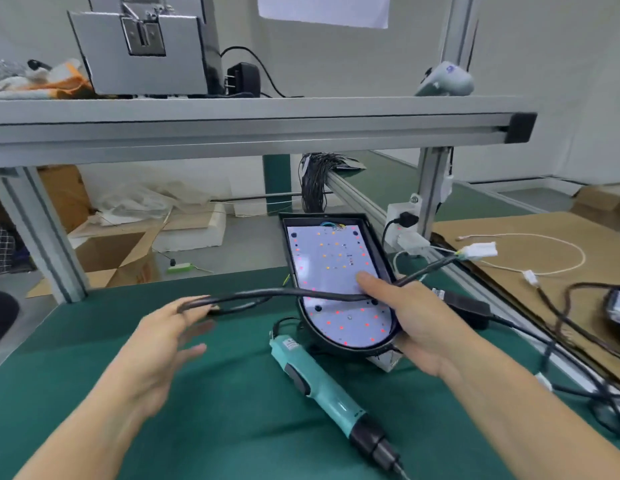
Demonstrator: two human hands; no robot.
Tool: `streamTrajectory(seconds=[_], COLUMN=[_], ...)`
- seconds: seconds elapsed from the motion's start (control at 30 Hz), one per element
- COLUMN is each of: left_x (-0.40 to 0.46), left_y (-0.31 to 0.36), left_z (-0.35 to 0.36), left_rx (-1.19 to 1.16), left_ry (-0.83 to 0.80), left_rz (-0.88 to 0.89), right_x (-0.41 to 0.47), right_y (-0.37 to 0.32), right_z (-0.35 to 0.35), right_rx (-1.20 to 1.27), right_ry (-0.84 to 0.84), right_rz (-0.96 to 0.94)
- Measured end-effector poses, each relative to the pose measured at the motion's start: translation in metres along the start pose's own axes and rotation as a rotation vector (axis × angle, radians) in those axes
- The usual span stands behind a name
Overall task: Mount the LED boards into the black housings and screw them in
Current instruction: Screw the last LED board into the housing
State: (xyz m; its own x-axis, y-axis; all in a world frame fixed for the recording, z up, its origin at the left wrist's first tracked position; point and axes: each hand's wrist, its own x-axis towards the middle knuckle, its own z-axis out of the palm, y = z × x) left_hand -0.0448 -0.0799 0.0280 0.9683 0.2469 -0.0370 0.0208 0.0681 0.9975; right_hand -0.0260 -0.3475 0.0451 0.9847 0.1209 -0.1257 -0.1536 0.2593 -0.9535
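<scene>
One LED board [331, 268] sits in the black housing [377, 244], lit, mid-table. Right hand [416, 323] grips its near edge; left hand [166, 337], fingers relaxed, lifts the cable [267, 294]. Testing seems underway; next probably needs the screwdriver [322, 386].

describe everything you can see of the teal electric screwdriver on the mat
The electric screwdriver has a teal plastic-looking body, a dark side switch and a black rear collar with a cord leaving it. It lies flat on the green mat, unheld, nose pointing toward the black housing, between both hands.
</scene>
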Motion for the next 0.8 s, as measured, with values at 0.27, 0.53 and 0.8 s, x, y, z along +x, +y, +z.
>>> streamTrajectory(seconds=[0.27, 0.53, 0.8], left_x=[-0.018, -0.063, -0.079], left_y=[0.006, 0.002, 0.0], left_z=[0.098, 0.262, 0.399], left_rx=[-0.571, -0.365, -0.107], left_ry=[-0.427, -0.562, -0.757], left_rz=[-0.257, -0.111, -0.082], right_x=[-0.017, -0.049, -0.094], right_y=[-0.009, -0.021, -0.058], right_z=[-0.048, -0.121, -0.226], right_rx=[0.013, -0.184, -0.386], right_ry=[0.287, 0.564, 0.891], right_rz=[-0.19, -0.324, -0.409])
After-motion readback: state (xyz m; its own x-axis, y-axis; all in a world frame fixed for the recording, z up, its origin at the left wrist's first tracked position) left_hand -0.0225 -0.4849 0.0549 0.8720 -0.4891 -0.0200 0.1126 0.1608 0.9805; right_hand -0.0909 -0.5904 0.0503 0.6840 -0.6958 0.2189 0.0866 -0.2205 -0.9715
